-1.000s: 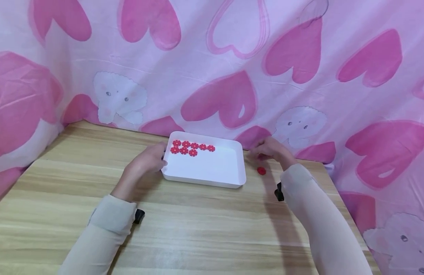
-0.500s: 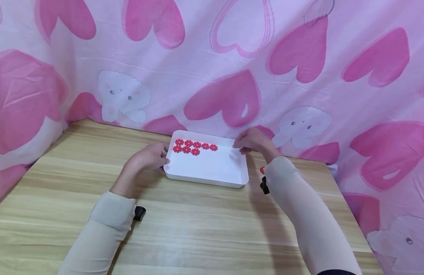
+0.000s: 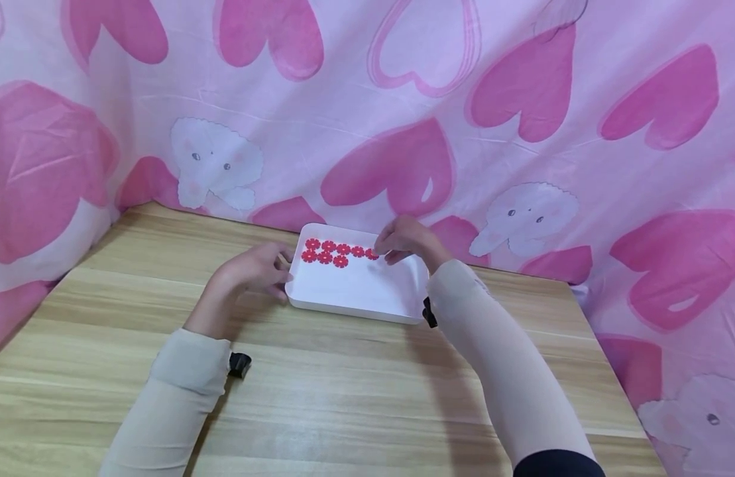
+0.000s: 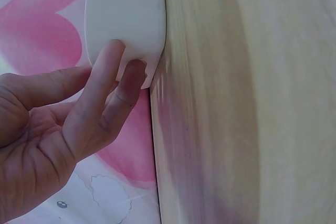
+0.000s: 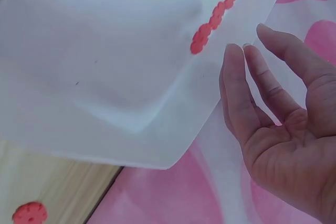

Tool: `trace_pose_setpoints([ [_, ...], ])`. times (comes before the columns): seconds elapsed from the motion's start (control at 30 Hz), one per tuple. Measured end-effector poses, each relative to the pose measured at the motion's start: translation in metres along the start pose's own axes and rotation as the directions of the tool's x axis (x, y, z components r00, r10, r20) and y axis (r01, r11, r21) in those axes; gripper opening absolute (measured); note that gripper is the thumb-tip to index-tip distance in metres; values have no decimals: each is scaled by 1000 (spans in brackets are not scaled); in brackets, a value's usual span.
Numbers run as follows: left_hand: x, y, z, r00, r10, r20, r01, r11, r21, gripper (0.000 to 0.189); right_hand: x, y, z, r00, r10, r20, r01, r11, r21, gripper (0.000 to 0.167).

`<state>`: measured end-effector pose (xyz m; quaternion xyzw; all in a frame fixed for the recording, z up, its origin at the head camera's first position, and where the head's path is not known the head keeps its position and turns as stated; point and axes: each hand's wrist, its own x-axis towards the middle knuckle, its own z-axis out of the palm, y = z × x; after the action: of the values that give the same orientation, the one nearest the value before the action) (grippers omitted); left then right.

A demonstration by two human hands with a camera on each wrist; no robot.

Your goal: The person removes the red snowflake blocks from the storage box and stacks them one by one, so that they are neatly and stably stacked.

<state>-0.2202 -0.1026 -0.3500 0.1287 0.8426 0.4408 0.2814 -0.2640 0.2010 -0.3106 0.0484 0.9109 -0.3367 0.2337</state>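
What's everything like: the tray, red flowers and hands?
White rectangular tray: open-topped, partly filled.
Eight red flower-shaped discs: inside, in two rows.
Another red flower-shaped disc: loose on the wooden table.
Person's left hand: touching the tray.
Person's right hand: near the discs, seemingly empty.

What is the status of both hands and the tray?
Left hand touching tray; right hand apparently empty. Tray on table, red pieces inside. Loose red piece outside. No obstruction seen.
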Motion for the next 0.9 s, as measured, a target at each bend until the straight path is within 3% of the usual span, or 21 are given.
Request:
trace_pose_setpoints([
  [0.6,-3,-9,2,1000,-3,11,4,1000,-21,43,23,-19,38,999,-14,51,15,1000,-13,17],
  [0.9,-4,-10,7,999,42,7,-41,997,-67,37,30,-21,48,1000,-3,31,3,1000,12,15],
])
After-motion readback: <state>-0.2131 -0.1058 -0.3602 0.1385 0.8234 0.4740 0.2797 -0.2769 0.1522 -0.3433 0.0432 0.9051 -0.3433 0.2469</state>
